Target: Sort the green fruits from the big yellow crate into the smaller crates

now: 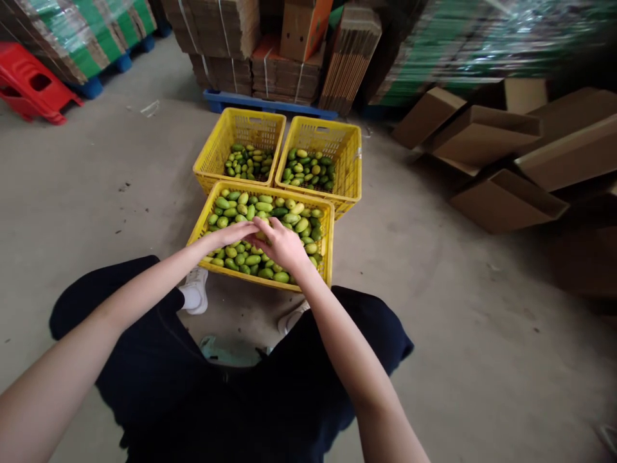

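Observation:
My left hand (pixel 237 232) reaches over the near yellow crate (pixel 329 254), its fingers stretched out towards the right. From the other side comes my right hand (pixel 283 244), with thumb and fingers apart. The fingertips of both hands meet or overlap above the crate's middle. Below them lie many oval green and yellow-green fruits (pixel 251 260), like small mangoes, filling the crate in a broad layer. A yellowish patch shows between the right fingers; whether they touch a fruit there I cannot tell.
Behind stand two deeper yellow crates, a left one (pixel 207 168) and a right one (pixel 354 170), with similar fruits at the bottom. Stacked flat cartons (pixel 222 32) rest on a blue pallet (pixel 270 105). Open cardboard boxes (pixel 506 199) lie right; a red stool (pixel 33 83) is left.

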A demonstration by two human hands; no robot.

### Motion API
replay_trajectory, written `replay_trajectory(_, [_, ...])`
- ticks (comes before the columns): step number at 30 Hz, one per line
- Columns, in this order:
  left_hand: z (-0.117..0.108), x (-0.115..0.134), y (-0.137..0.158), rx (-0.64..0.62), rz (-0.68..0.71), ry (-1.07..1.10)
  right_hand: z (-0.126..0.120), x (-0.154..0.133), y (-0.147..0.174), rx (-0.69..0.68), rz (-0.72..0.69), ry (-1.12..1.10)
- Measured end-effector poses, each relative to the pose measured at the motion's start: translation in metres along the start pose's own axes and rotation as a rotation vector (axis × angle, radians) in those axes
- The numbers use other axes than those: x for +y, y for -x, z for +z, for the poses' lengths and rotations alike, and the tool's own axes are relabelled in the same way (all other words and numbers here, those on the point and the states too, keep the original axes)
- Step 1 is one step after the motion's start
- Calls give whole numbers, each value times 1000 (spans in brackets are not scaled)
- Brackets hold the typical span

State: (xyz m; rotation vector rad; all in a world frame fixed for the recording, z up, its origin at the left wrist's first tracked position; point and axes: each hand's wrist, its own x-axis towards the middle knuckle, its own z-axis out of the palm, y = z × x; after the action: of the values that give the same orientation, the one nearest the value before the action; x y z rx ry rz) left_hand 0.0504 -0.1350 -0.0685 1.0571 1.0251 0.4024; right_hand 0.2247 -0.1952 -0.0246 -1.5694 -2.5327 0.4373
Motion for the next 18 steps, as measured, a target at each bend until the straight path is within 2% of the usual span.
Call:
replay_trajectory(2, [-2, 2, -2, -96, -43, 17, -6, 6, 2, 48, 56, 37])
replay_trajectory(4, [-7, -10, -8, -132, -69, -54, -14, 17, 8, 138, 152, 43])
replay_trajectory(8, [-5, -54, -27, 63, 29, -532, -28, 42, 28, 452, 352, -48])
replay_trajectory(11, [12, -79, -41, 28, 39, -673, -31, 54, 42, 653, 401, -164])
replay_trajectory(14, [28, -84, -56, -49, 7, -723, -30, 56, 54, 731, 411, -257])
replay_trajectory(18, [33, -70, -80, -92, -36, -756, -32, 57, 66, 799, 439, -437])
